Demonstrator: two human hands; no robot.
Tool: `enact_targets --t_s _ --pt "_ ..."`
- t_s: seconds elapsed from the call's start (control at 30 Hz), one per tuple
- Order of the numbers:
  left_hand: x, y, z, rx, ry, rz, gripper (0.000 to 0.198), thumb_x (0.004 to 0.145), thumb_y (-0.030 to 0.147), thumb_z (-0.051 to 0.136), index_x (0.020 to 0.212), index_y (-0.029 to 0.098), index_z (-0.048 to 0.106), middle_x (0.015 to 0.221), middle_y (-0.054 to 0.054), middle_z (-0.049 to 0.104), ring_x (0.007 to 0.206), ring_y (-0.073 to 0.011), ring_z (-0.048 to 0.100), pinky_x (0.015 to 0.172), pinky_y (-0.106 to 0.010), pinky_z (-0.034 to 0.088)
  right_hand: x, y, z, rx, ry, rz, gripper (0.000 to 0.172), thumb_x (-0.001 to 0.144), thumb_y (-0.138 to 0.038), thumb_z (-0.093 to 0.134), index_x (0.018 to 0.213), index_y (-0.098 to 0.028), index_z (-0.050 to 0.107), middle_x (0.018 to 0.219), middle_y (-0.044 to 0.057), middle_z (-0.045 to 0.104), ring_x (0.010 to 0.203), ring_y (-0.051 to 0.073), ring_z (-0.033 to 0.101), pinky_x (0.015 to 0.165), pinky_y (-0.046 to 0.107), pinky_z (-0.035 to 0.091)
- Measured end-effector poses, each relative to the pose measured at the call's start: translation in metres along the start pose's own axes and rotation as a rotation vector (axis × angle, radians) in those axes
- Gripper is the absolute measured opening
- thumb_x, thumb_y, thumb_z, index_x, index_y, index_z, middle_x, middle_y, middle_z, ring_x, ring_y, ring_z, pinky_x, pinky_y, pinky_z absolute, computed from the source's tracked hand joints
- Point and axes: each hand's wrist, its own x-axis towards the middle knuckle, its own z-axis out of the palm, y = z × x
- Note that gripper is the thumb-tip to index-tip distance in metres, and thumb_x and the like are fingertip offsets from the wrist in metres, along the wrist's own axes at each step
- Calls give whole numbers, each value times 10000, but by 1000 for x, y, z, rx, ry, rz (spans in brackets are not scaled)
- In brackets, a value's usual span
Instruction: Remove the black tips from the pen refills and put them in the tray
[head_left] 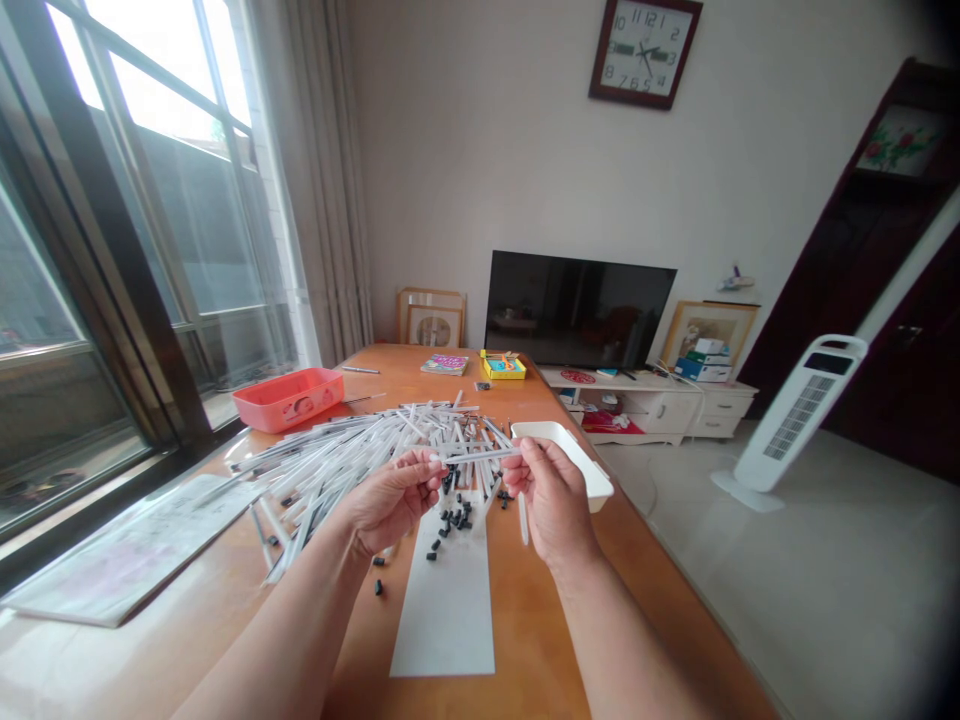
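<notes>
Tube (484, 457): slim, straight, whitish. Held near level above the table, right end slightly higher. Right end in right hand (555, 490) fingertips; left end at left hand (397, 492) fingertips, can't tell if touching. Pile (352, 455): more loose tubes, whitish, some greyer, crisscrossed, lying mostly beyond and left of the held one. Black pieces (463, 519): small, stubby, loosely scattered on the near side, a few off to the left.

Brn tbl (531, 635): tube pile (375, 440), red tub (291, 402), wht sheet (446, 622)
</notes>
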Motion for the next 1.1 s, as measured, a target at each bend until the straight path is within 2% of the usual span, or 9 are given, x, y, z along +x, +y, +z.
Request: enact_targets --t_s 0.43,0.77,0.9,1.1 --pt "1 0 3 -7 89 12 130 841 198 740 918 170 639 840 -51 700 704 -109 656 681 -219 542 -2 2 1 -77 10 -41 310 891 -488 661 924 -181 680 762 48 707 596 129 594 512 238 465" --pt "3 -3 2 23 183 42 130 813 156 745 899 149 647 857 -102 731 669 -104 645 647 -197 525 -6 2 4 -191 -12 -86 336 892 -523 638 963 -197 684 787 48 712 616 143 621 557 261 502" --pt "2 -2 4 53 197 60 143 798 170 765 869 147 643 865 -109 731 694 -111 649 663 -200 517 -8 0 4 -222 -75 -61 307 892 -492 644 979 -199 661 805 45 716 655 151 643 593 264 520" --pt "4 -4 4 140 237 215 239 738 231 826 916 157 684 820 -30 689 732 -105 643 673 -185 475 -10 1 4 -318 -240 36 190 861 -384 673 885 -207 611 718 -12 659 577 117 569 532 221 446"
